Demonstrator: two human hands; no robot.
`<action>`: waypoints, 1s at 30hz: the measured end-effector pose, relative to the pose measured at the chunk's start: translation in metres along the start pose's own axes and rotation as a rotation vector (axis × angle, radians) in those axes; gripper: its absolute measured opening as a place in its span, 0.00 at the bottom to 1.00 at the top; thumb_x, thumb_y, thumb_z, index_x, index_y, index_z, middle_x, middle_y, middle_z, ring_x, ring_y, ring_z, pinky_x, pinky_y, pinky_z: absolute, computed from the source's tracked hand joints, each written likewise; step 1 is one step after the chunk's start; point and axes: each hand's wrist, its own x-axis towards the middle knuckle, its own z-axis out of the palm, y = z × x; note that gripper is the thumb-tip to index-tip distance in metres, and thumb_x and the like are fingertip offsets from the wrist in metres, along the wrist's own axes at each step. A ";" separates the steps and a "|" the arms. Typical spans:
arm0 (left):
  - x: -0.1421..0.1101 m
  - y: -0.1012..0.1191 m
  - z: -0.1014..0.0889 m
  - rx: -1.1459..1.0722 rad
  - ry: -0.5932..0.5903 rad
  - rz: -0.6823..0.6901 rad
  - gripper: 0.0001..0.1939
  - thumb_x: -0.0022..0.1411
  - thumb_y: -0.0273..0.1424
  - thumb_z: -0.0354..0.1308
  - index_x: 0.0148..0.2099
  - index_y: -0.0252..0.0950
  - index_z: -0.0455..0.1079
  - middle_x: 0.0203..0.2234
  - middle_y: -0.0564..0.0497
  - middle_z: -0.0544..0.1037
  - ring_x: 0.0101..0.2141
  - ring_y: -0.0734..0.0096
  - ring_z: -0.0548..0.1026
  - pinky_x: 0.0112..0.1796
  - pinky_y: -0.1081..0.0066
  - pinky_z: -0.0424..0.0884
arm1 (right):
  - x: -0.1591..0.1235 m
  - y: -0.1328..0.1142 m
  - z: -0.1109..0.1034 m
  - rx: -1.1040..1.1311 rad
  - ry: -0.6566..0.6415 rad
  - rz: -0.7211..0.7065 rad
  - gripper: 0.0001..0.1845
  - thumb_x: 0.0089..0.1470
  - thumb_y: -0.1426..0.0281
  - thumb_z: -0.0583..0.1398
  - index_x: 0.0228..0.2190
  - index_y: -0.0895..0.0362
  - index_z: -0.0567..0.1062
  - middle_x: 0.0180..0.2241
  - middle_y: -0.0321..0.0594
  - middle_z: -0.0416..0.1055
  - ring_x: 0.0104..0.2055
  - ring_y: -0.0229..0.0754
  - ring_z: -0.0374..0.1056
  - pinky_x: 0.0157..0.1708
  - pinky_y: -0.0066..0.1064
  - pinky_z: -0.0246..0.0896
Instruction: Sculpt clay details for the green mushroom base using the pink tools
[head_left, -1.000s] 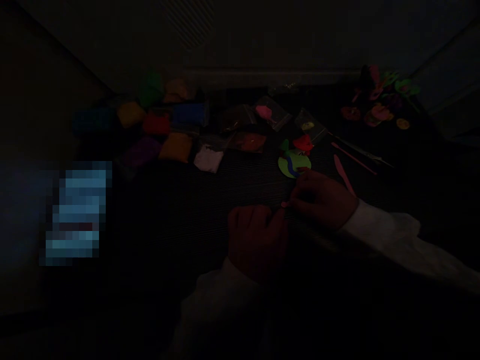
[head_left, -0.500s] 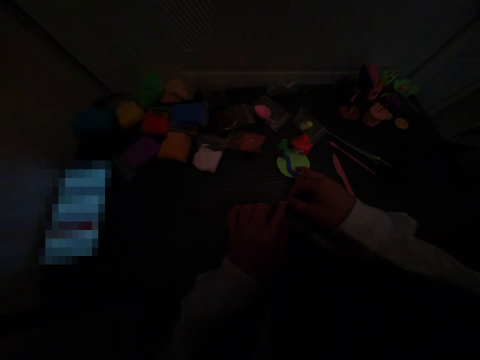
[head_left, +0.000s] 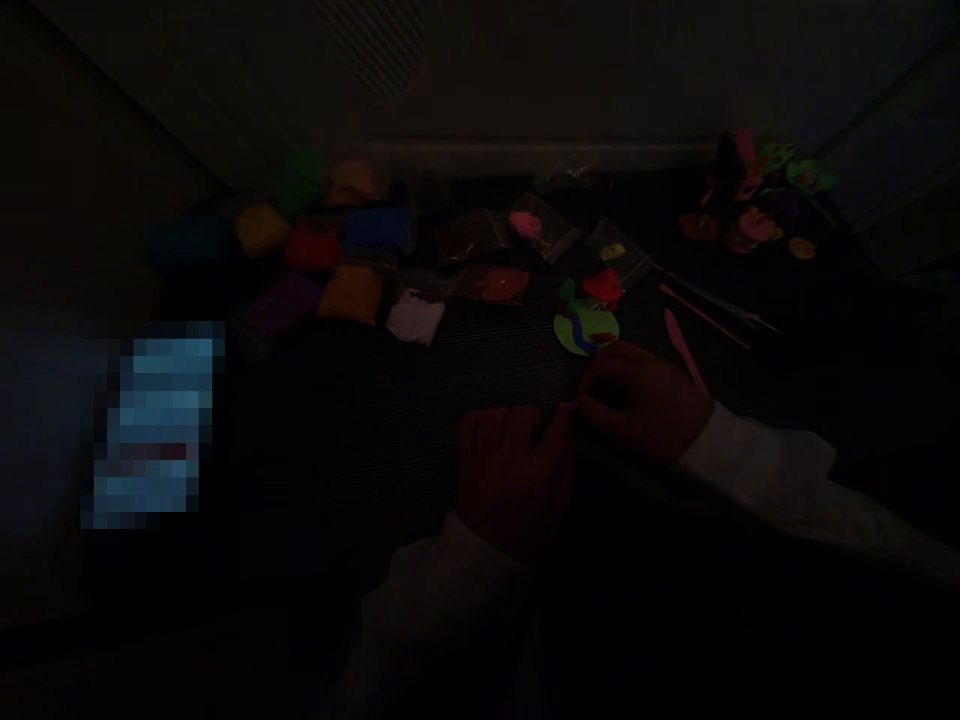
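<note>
The view is very dark. My left hand (head_left: 514,480) rests low over the black table, fingers curled and its index fingertip reaching to the right hand's fingertips. My right hand (head_left: 646,402) is closed in a pinch there; whatever is between the fingertips is too small and dark to make out. Just beyond the right hand lies a light green clay disc (head_left: 600,322) with a wavy blue strip and a small brown piece. A red-topped clay piece (head_left: 604,288) and a dark green clay lump (head_left: 566,294) stand at its far edge.
Bags of coloured clay (head_left: 351,294) spread across the back left. Right of the disc lie a pink clay knife (head_left: 684,350), a thin pink stick (head_left: 705,316) and a slim metal-looking tool (head_left: 724,300). Finished-looking clay figures (head_left: 754,225) cluster back right. A blurred-out bright screen (head_left: 157,420) is at left.
Almost nothing differs. The right fingers have shifted very slightly, and more of the brown piece on the disc shows.
</note>
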 end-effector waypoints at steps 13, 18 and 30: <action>-0.001 0.000 0.000 -0.026 -0.016 -0.016 0.17 0.55 0.35 0.48 0.48 0.43 0.64 0.29 0.48 0.67 0.32 0.66 0.62 0.36 0.63 0.56 | -0.028 0.008 0.011 -0.011 0.122 -0.127 0.13 0.50 0.71 0.51 0.38 0.55 0.70 0.36 0.40 0.60 0.38 0.37 0.57 0.39 0.31 0.54; -0.001 0.000 0.002 -0.005 -0.003 -0.035 0.17 0.55 0.36 0.48 0.48 0.43 0.64 0.30 0.49 0.68 0.33 0.65 0.62 0.37 0.62 0.56 | -0.030 0.013 0.019 -0.072 0.189 -0.176 0.14 0.49 0.71 0.52 0.40 0.54 0.69 0.36 0.40 0.60 0.39 0.38 0.57 0.39 0.33 0.53; -0.001 -0.001 0.001 -0.009 0.038 -0.024 0.16 0.54 0.35 0.50 0.45 0.43 0.66 0.29 0.49 0.69 0.32 0.65 0.64 0.37 0.62 0.58 | -0.031 0.016 0.023 -0.148 0.246 -0.267 0.15 0.48 0.70 0.53 0.39 0.52 0.70 0.36 0.40 0.62 0.38 0.40 0.57 0.37 0.36 0.51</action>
